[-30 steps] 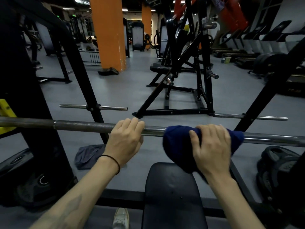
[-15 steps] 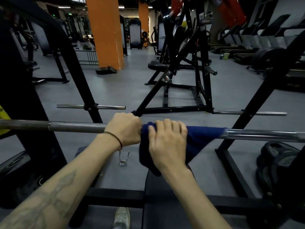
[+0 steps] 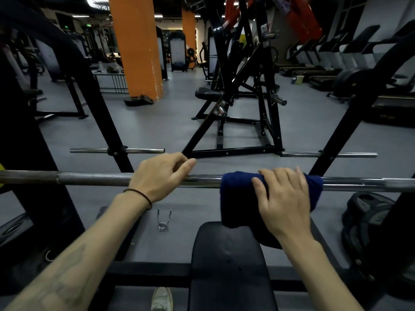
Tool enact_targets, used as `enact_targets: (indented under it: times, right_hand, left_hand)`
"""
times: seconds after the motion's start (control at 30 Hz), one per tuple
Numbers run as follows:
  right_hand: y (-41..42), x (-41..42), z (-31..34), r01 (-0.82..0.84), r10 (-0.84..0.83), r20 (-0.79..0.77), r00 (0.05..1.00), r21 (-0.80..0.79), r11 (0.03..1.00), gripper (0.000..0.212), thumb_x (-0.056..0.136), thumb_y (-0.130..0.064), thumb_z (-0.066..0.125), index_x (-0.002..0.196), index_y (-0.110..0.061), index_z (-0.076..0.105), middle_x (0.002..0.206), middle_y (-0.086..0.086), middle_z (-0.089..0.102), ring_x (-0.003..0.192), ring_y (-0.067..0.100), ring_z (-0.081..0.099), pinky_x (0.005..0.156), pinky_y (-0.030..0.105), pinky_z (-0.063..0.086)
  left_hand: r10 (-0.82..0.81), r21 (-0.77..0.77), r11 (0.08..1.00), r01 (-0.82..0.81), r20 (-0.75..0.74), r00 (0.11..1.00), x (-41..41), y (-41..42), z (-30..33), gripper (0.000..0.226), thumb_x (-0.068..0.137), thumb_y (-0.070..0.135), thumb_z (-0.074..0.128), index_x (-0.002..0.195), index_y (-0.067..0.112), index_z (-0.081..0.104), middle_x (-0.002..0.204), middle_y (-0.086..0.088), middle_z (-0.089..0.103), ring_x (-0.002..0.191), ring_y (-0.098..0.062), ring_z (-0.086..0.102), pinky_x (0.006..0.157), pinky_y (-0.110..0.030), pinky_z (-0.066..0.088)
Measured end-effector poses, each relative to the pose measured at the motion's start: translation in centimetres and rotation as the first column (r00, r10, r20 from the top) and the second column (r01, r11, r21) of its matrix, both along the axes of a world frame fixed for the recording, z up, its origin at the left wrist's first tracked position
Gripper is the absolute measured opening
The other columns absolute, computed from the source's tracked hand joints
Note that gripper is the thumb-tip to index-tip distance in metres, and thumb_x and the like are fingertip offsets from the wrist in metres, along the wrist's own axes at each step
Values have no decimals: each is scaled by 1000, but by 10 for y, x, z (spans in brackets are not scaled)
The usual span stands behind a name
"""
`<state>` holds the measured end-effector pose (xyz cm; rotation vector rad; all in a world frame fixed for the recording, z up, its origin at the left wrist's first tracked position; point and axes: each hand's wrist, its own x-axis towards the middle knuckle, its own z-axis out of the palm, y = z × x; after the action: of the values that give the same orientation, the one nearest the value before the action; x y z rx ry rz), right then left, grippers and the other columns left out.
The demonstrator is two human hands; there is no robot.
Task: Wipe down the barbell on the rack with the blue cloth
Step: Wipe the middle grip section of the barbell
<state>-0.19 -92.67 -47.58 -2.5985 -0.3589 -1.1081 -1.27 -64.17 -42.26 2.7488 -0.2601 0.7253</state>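
Gym floor (image 3: 314, 135) behind barbell (image 3: 94, 178), right hand (image 3: 285, 198) on blue cloth (image 3: 238, 198).

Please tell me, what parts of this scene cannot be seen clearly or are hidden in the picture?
Head view only:
- barbell: both ends run past the frame edges; the middle section is hidden under the blue cloth.
- right hand: its fingertips curl behind the cloth.
- left hand: its palm side is hidden, so contact with the bar is unclear.
- bench pad: cut by the bottom edge.
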Motion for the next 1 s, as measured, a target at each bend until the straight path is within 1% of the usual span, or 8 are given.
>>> enact_targets:
  times: [0.1, 0.2, 0.33, 0.5, 0.6, 0.73, 0.9, 1.0]
  right_hand:
    - [26, -4, -3, 110, -107, -31, 994, 152, 982, 43, 105, -39, 37, 115, -12, 69, 117, 7, 65, 124, 33, 52, 125, 54, 15]
    - [73, -7, 0, 102, -95, -42, 995, 224, 969, 46, 105, -37, 35, 119, -12, 70, 124, 7, 66, 128, 31, 52, 124, 51, 8]
    - [112, -14, 1, -103, 104, -8, 995, 100, 990, 46, 106, -35, 34, 124, -13, 69, 122, 5, 68, 120, 28, 58, 117, 47, 26]
    - [47, -3, 1, -143, 145, 21, 989, -76, 987, 44, 105, -45, 40, 119, -13, 67, 110, 6, 66, 109, 31, 58, 106, 43, 34]
    - [-2, 5, 2, -39, 39, 27, 999, -15, 999, 49, 106, -48, 35, 113, -12, 68, 106, 7, 66, 108, 32, 57, 112, 47, 31]
    - [-36, 5, -3, 87, -87, -1, 996, 87, 992, 53, 106, -46, 32, 122, -11, 68, 121, 9, 66, 129, 31, 50, 126, 50, 14]
    - [25, 0, -7, 147, -154, -6, 988, 348, 926, 47, 104, -34, 36, 126, -8, 68, 129, 10, 65, 142, 34, 42, 127, 51, 1]
    - [68, -8, -4, 67, -74, 10, 997, 312, 948, 46, 105, -36, 37, 128, -9, 67, 128, 8, 66, 139, 32, 46, 127, 50, 4]
  left_hand:
    - [240, 12, 970, -242, 91, 966, 6, -12, -6, 49, 94, 66, 28, 94, 32, 63, 87, 9, 65, 87, -19, 61, 74, -38, 49]
    - [366, -39, 930, -365, 168, 915, 11, -33, -13, 47, 97, 54, 36, 88, 22, 68, 86, 1, 67, 85, -27, 62, 70, -37, 42]
    - [295, 20, 947, -319, 330, 897, 9, -54, -29, 43, 99, 39, 40, 70, 16, 63, 69, -4, 63, 66, -30, 59, 66, -39, 41]
    - [239, 88, 955, -284, 339, 910, 6, -40, -32, 48, 100, 44, 35, 80, 15, 67, 73, -3, 63, 67, -27, 58, 66, -38, 40]
    - [249, 74, 953, -294, 361, 899, 6, -43, -34, 49, 101, 45, 34, 80, 15, 67, 71, -2, 62, 66, -25, 57, 65, -37, 38]
    - [265, 51, 947, -316, 429, 864, 7, -46, -33, 48, 100, 38, 38, 66, 14, 60, 62, -3, 58, 61, -27, 53, 64, -37, 36]
    - [273, 40, 944, -328, 468, 841, 8, -50, -34, 46, 95, 26, 45, 54, 11, 57, 54, -7, 56, 53, -30, 49, 64, -37, 39]
    - [269, 38, 944, -328, 487, 831, 10, -50, -34, 45, 94, 22, 46, 52, 9, 57, 52, -8, 55, 51, -31, 47, 66, -38, 42]
